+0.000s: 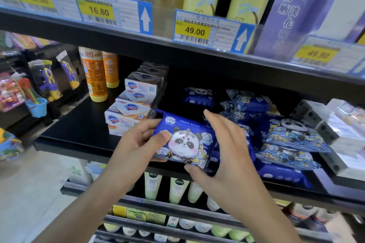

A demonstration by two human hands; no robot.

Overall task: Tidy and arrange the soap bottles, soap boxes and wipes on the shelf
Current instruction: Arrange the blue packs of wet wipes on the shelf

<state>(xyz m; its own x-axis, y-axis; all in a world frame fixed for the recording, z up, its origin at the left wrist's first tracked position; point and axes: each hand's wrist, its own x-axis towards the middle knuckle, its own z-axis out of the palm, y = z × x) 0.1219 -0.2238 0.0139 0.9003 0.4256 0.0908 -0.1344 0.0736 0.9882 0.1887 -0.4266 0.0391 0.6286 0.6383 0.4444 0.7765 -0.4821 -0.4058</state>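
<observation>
Head view shows our left hand (142, 140) and right hand (223, 152) clamping 1 soft, crinkly blue panda-print wipes pack (185, 140) at its 9 and 3 o'clock ends, which likely suits its light, slippery film.

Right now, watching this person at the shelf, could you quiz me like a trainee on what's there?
1. True or false: both hands, left hand and right hand, are on the panda wipes pack.
2. Which stands left of the white soap boxes? A) orange bottles B) green tubes C) purple box
3. Fill in: the yellow price tag straight above the held pack reads ____.

Key: 1 true, the left thumb lies on its front and the right fingers wrap its right end. 2 A, the orange bottles. 3 49.00.
</observation>
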